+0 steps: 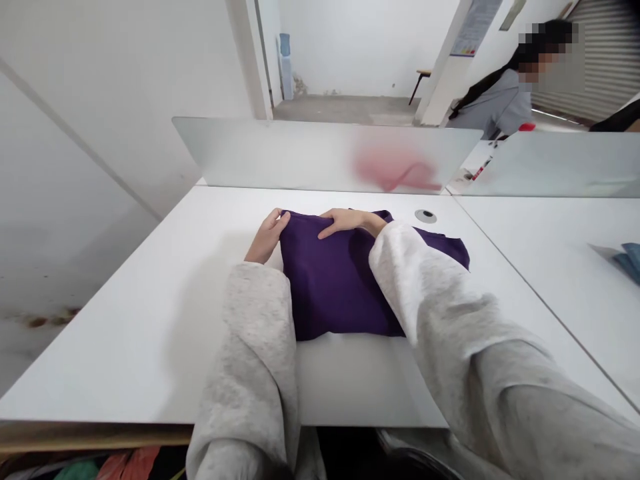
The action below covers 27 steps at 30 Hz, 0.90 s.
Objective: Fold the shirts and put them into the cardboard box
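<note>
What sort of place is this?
Probably a shared workroom, possibly for handling garments: white desks divided by frosted screens, a purple garment laid out on one, and another person beyond, near a roller shutter.

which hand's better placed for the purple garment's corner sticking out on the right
Probably the right hand: it lies on top of the purple garment, nearer that corner, while the left hand sits at the garment's opposite edge.
</note>
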Tool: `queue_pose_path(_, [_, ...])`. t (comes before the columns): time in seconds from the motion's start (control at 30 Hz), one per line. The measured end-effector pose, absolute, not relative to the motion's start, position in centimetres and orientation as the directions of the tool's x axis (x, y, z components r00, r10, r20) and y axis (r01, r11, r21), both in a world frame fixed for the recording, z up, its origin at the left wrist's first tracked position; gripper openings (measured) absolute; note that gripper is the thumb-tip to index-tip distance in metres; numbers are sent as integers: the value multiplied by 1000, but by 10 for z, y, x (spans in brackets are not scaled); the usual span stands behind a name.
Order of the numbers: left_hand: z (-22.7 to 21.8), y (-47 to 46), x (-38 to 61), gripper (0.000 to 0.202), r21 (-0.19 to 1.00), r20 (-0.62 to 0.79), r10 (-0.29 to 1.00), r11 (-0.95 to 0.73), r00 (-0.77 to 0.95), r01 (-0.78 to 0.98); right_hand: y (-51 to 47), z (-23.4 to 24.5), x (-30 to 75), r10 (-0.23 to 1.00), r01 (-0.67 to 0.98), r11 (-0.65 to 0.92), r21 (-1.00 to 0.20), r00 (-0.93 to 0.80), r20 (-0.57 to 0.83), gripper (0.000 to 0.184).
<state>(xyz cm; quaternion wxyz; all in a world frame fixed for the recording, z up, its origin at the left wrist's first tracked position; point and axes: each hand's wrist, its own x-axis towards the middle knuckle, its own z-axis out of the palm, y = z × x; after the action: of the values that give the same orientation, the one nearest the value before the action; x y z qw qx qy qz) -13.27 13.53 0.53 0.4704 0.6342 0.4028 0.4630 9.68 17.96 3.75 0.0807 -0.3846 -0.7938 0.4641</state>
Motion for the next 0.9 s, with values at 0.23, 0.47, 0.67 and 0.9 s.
queue_pose_path(0.23, [-26, 156, -130, 38, 976, 111, 992, -121, 65, 181, 201, 22, 122, 821, 766, 318, -559, -518, -241, 28])
queue_pose_path(0.47, [-8, 139, -147, 45, 894, -253, 920, 105, 299, 435, 207, 2, 121, 786, 769, 421, -480, -574, -231, 20])
queue_pose_path(0.67, [3, 135, -149, 42, 873, -242, 901, 40, 360, 487, 205, -6, 126, 840, 805, 473, -357, -534, -92, 25])
queue_pose_path(0.9, [-8, 135, -138, 47, 799, -371, 887, 155, 275, 581, 203, -26, 123, 932, 929, 348, -125, -358, -64, 34])
